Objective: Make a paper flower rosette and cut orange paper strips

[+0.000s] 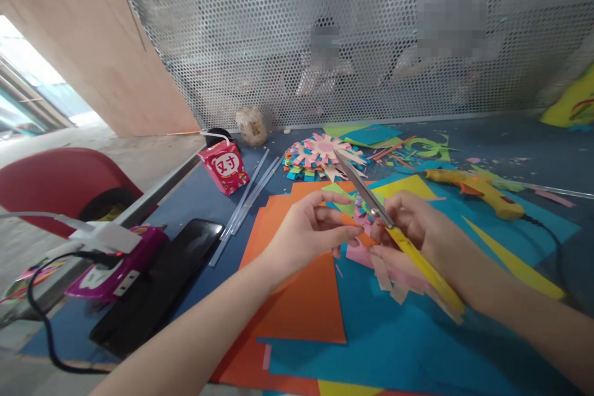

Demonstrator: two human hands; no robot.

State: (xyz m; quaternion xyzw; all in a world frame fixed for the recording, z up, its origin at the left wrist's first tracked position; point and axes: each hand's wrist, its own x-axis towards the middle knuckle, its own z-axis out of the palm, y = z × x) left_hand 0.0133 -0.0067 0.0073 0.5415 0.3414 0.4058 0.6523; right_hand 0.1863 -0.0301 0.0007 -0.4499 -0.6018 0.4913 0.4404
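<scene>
In my right hand [417, 238] is a pair of scissors [417, 263] with yellow handles, the metal blades pointing up and away to the left. My left hand [309, 229] is closed at the fingertips on a small orange paper strip [367, 239], which reaches across to my right fingertips. Just behind the fingers, a small coiled rosette of pink and blue fringed paper [359, 205] partly shows. Pink and cream paper strips [383, 273] lie below the hands. Farther back sits a stack of fringed paper flowers [320, 151] in several colours.
Orange sheets [297, 303] and blue sheets [394, 346] cover the table's front. A yellow glue gun [477, 190] lies right, near paper scraps [429, 147]. Clear glue sticks [248, 207], a red drink carton [225, 167], a black phone [162, 284] and a purple power strip [116, 266] are left.
</scene>
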